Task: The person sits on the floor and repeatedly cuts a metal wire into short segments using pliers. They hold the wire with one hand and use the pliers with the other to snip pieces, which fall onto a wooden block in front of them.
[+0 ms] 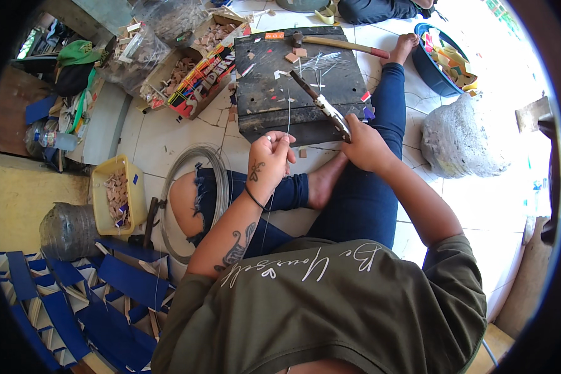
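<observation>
My left hand [271, 159] is closed in a pinch on a thin metal wire [289, 112], whose free end points away over the near edge of a dark wooden block [265, 93]. To its right, my right hand [363, 146] grips a long dark hand tool [321, 106] with worn white patches; its exact kind is unclear. The tool slants over the block, its far tip close to the wire but apart from it. Short straight wire pieces [321, 63] lie scattered on the block. A large coil of wire [171, 187] loops about my bent left knee.
A hammer [336, 43] lies across the block's far side near small wooden pieces [292, 57]. Around me stand a cardboard box [199, 81] of wood pieces, a yellow basket [137, 168], a blue tub [427, 68], a wrapped bundle [458, 137] and stacked blue panels [128, 280].
</observation>
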`<action>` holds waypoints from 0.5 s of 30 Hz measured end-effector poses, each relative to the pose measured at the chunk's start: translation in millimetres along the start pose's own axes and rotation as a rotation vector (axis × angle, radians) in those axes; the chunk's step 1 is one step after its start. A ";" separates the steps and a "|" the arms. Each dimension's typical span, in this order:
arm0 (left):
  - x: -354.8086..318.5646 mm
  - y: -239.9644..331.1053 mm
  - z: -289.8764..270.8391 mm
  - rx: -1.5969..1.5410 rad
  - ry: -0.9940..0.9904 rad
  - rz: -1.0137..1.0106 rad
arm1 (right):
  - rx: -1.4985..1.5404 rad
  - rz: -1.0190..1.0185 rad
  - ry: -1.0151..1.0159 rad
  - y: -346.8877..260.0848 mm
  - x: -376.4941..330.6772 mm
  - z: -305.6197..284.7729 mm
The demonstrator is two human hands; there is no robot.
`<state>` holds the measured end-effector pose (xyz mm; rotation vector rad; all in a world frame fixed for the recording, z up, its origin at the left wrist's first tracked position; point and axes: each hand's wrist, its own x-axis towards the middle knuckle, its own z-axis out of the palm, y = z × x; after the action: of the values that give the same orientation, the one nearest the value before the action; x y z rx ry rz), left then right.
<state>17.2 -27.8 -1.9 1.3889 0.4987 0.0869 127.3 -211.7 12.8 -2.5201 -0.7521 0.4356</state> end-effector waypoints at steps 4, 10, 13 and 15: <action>3.5 3.1 -1.1 -0.016 -0.002 0.027 | 0.725 0.059 -0.372 11.9 1.7 -4.7; 5.6 8.6 3.1 -0.032 0.003 0.032 | 0.944 0.040 -0.598 15.3 -6.4 -8.1; 5.7 8.4 4.1 -0.042 -0.008 0.042 | 0.911 0.024 -0.567 8.5 -14.5 -8.9; 6.3 7.2 4.5 -0.036 -0.023 0.045 | 0.909 -0.004 -0.593 3.7 -16.8 -11.0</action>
<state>26.2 -28.3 3.6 1.3644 0.4453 0.1156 120.1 -227.9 22.9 -1.5323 -0.5611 1.2294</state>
